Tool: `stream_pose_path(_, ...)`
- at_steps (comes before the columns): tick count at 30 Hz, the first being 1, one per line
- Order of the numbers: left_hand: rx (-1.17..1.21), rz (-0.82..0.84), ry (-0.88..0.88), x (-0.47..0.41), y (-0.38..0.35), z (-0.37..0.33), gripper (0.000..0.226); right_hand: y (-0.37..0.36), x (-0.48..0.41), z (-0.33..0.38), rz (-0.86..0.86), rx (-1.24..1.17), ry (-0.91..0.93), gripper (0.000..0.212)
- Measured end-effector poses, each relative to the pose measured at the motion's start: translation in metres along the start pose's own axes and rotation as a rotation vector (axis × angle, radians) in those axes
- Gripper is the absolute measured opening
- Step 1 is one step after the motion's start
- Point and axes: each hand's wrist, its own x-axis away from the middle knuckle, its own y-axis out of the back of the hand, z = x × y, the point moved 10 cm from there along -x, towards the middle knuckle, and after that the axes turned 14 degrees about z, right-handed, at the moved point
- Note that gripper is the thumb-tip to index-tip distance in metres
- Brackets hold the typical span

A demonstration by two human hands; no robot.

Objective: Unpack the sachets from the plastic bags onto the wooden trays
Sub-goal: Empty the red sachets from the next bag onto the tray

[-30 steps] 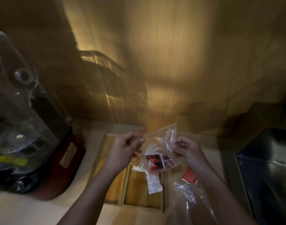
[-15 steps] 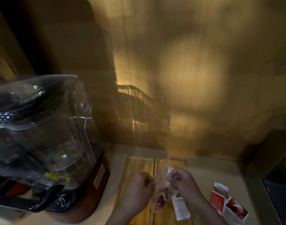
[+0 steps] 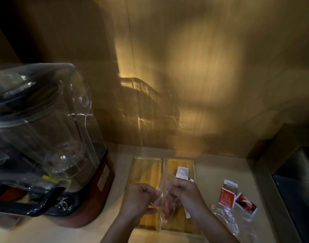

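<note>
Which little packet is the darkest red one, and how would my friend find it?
Start at the two wooden trays in front of the big blender, then look right along the counter to the loose group of sachets beside an empty plastic bag. The dark red sachet is the one furthest right, lying tilted, darker than the plain red and brown ones.

1. Single head-worn wide-angle view, facing forward and down at a counter [image 3: 211, 174] against a wooden wall [image 3: 202, 67].
2. Close range: both forearms enter from the bottom edge.
3. Blender [image 3: 45, 137] fills the left; no second view.
</note>
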Motion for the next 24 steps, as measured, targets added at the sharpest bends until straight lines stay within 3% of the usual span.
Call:
stream_pose_path(7, 0.086, 0.132, 0.065, -0.004, -0.012, 0.007, 0.018, -0.008, 0.008, -0.006, 0.044, -0.039, -0.053, 0.016)
stream_pose_path(16, -0.009, 0.092, -0.079, -0.003, -0.017, -0.008, 0.026, -0.013, 0.015, -0.006, 0.09, -0.015, -0.084, 0.019)
stream_pose_path(24, 0.014, 0.134, -0.065, -0.005, -0.028, 0.004, 0.034, -0.013, 0.014, -0.004, 0.113, 0.127, -0.084, 0.026)
